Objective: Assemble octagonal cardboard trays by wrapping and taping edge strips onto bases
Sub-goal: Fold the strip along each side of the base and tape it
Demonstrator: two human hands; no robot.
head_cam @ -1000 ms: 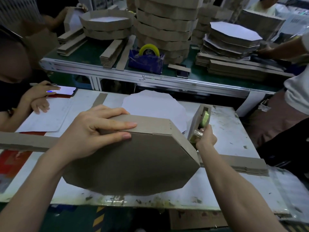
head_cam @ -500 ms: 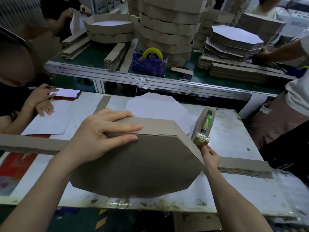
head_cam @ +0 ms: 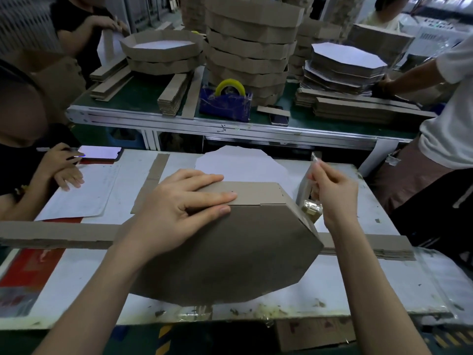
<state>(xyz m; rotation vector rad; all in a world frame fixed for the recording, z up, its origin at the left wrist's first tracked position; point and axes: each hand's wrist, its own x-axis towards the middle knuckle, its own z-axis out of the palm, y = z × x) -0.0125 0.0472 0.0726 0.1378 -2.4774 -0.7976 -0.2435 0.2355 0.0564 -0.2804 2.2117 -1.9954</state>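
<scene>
Flat across the top edge strip (head_cam: 256, 194) of the octagonal tray (head_cam: 230, 254): left hand (head_cam: 176, 213), fingers straight and close together, pressing the strip down along the base's rim. Just right of the tray, right hand (head_cam: 335, 196) raised, thumb and fingertips pinching a length of clear tape (head_cam: 315, 160) above the tape dispenser (head_cam: 305, 198), which stands beside the tray's upper right corner. Tray tipped up on edge at the middle of the white worktop (head_cam: 358, 290), brown underside toward the camera, lower edge near the front edge.

Behind the tray, toward the back edge, a white octagonal base sheet (head_cam: 243, 165) lying flat. Across the worktop from left edge to right, long cardboard strips (head_cam: 51, 234). At the back left corner, a lit phone (head_cam: 99, 152) under another person's hand (head_cam: 61, 160).

Beyond, a green-topped conveyor table (head_cam: 143, 98) carrying a tall stack of finished trays (head_cam: 248, 47), a pile of octagonal bases (head_cam: 345, 65) and a blue dispenser with a yellow tape roll (head_cam: 227, 101). At the right edge, a person in a white shirt (head_cam: 450, 124), cut off by the frame.

Tray's inside turned away and unseen; its lower left corner covered by the left forearm. Tape blurred, its lower run hard to make out; dispenser's roll hidden behind the right hand.
</scene>
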